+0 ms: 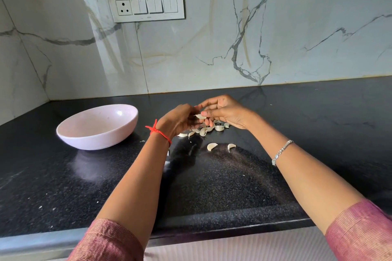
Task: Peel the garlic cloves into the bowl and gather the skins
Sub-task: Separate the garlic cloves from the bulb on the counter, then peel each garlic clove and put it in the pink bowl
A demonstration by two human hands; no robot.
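Above the black counter, my left hand (180,119) and my right hand (224,112) meet over a pile of garlic cloves (209,129). Both pinch one pale garlic clove (200,116) between their fingertips. Two single cloves (212,146) lie apart, nearer to me than the pile. To the left stands a pale pink bowl (97,127); the part of its inside that shows holds nothing.
The black granite counter (233,186) runs to a marble wall behind and on the left. A switch panel (146,6) is set in the wall above the bowl. Small white flecks (40,207) lie near the counter's front left edge.
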